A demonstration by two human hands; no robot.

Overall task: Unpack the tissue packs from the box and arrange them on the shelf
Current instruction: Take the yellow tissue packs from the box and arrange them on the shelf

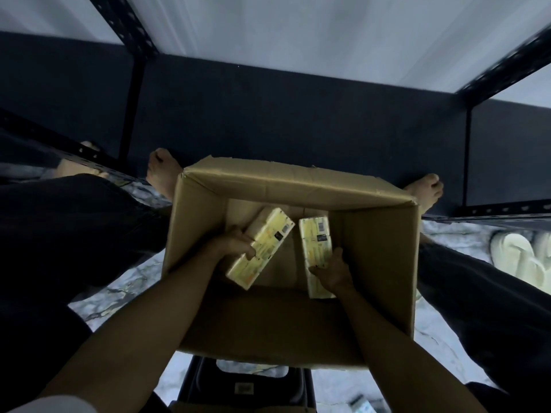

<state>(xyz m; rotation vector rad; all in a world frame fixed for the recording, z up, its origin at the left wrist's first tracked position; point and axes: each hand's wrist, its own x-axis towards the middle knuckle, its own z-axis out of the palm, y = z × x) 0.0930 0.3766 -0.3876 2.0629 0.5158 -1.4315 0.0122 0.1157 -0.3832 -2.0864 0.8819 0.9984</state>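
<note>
A person sits on a marbled floor (119, 289) with an open cardboard box (378, 257) between their legs, seen from above. Both bare arms reach down into the box. The left hand (235, 244) is closed around a pale yellow tissue pack (262, 245), gripping it along its left edge; this pack is tilted, its far end leaning to the right, and it sits lifted toward the left side of the box. The right hand (332, 271) is closed on a second yellow tissue pack (316, 248), fingers curled over its near half; this one lies roughly lengthwise near the box's middle, its near end at the near flap. The two packs are close together but do not touch. Beyond the box stands a dark metal shelf (298, 120), its lower deck bare and dark, with a pale surface above it. Two bare feet rest at the box's far corners.
</note>
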